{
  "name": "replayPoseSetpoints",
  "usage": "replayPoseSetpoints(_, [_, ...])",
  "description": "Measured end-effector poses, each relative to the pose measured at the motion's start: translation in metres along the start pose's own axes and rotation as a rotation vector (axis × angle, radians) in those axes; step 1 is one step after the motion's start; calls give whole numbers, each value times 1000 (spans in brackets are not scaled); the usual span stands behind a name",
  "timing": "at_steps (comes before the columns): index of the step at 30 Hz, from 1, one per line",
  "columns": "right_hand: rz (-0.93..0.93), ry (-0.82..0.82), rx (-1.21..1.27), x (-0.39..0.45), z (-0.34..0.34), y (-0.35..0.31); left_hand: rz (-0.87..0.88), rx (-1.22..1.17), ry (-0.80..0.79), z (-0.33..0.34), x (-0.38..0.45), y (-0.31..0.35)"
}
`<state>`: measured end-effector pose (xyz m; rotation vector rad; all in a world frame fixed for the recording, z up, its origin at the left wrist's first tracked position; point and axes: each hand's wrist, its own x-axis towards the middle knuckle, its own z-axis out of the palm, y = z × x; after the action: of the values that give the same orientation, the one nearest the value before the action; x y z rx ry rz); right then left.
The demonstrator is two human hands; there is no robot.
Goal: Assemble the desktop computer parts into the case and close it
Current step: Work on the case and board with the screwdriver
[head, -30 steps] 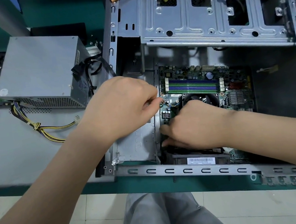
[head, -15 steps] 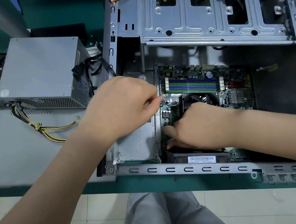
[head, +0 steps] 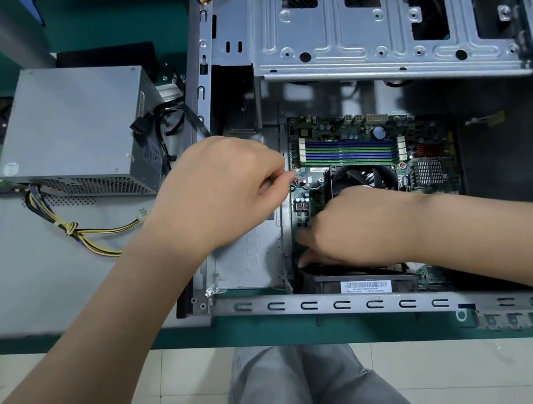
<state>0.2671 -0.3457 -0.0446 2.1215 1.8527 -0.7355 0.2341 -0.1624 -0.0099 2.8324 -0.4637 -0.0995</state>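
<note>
The open computer case (head: 412,304) lies on its side on the green counter (head: 114,24) and fills the right part of the frame, with the motherboard (head: 346,141) and its fan (head: 365,175) inside at the centre. The left hand (head: 221,187) has its grip pressed together, pinching something small at the upper left corner of the motherboard, but I cannot tell what it is. The right hand (head: 358,222) rests over the fan with loosely spread fingers reaching left, while the power supply (head: 75,133) sits outside the case on a grey side panel (head: 26,272) at the left of the frame, well apart from both hands.
</note>
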Motion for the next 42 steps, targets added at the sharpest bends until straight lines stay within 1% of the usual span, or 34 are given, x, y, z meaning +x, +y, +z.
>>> replayPoseSetpoints(3, [3,8,100,-5,-1,3,0,4,7,0,0,0])
replayPoseSetpoints(7, [12,24,120,-6,-1,6,-3,-3,5,0,0,0])
replayPoseSetpoints(9, [10,29,82,-5,-1,4,-6,-2,2,0,0,-1])
replayPoseSetpoints(13, [-41,98,-24,-3,-4,-2,-5,-2,-4,-1,1,0])
replayPoseSetpoints(17, [-51,49,-81,-5,-12,-3,-5,2,-2,-1,0,0])
replayPoseSetpoints(22, [16,49,-74,-2,-6,-5,-9,6,-2,0,1,-1])
replayPoseSetpoints(25, [125,76,-5,3,-1,-8,-11,2,-4,1,0,-1])
replayPoseSetpoints(27, [166,45,20,4,-2,-8,-15,-2,-8,1,0,-1])
replayPoseSetpoints(34, [21,-15,-50,-4,0,0,-15,-11,-2,1,1,-1])
replayPoseSetpoints(37, [-13,31,-107,-6,1,-2,-10,-4,2,0,1,-1])
replayPoseSetpoints(41, [-66,37,-68,-4,-8,-2,-9,3,5,-1,1,0])
replayPoseSetpoints(42, [-72,9,-70,-3,-11,-2,-9,4,4,0,1,0])
